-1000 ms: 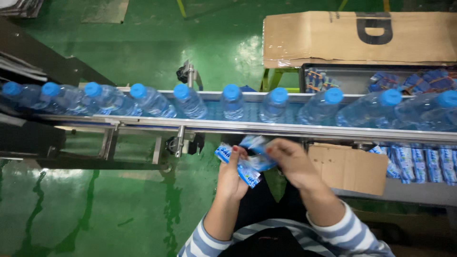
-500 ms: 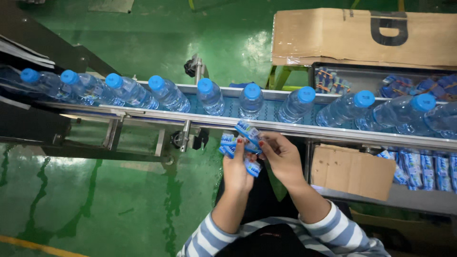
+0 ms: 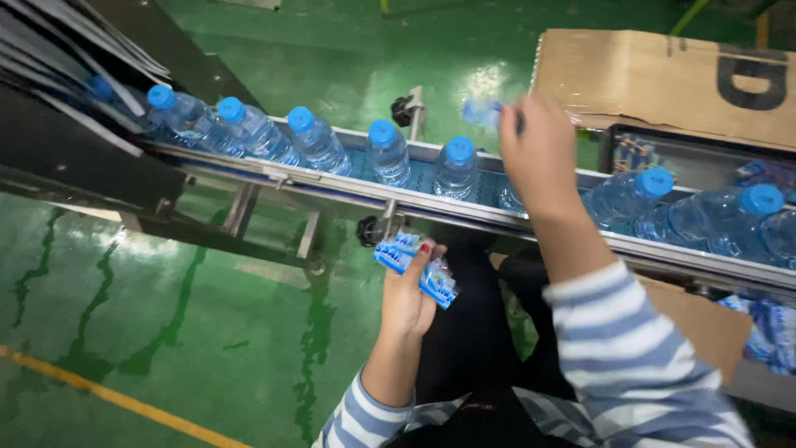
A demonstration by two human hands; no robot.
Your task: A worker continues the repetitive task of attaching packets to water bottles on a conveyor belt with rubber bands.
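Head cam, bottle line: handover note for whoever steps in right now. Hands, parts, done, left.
Left hand: shut on a stack of blue label sleeves, held below the conveyor rail.
Right hand: raised over the belt, pinching one label sleeve above a bottle it mostly hides.
Bottles: blue-capped row to the left looks bare; two more sit to the right, labels hard to judge.
Spare sleeves lie in the tray at right; cardboard box behind the line.
Done: one sleeve separated.
Left: it is not yet on the bottle; the stack remains.
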